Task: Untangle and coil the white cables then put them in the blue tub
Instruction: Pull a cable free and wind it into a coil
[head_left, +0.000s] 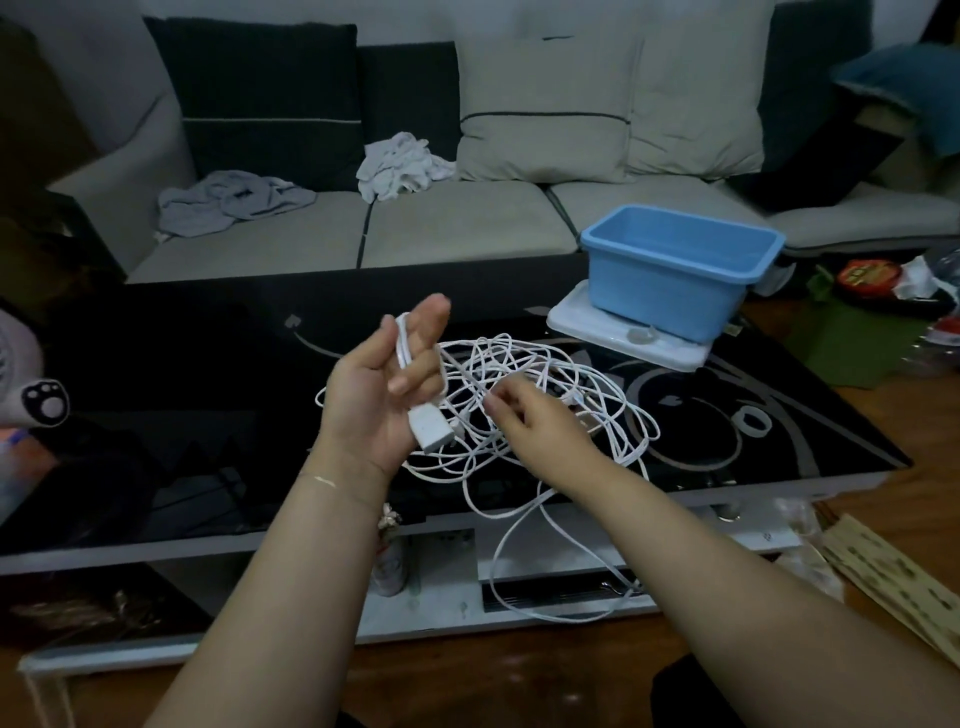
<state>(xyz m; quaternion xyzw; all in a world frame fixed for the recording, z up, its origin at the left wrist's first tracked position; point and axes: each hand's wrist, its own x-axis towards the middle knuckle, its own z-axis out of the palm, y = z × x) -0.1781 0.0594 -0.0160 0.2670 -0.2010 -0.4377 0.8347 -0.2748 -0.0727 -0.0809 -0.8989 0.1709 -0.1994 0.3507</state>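
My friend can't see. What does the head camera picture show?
A left hand holds a doubled cable end with a white plug, while the right hand pinches a strand of the tangled white cables on a black glass table. A blue tub sits at the table's far right, before a sofa.

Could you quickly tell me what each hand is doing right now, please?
Left hand: holds a folded cable end with its white plug.
Right hand: fingers pinch a strand of the white cables.
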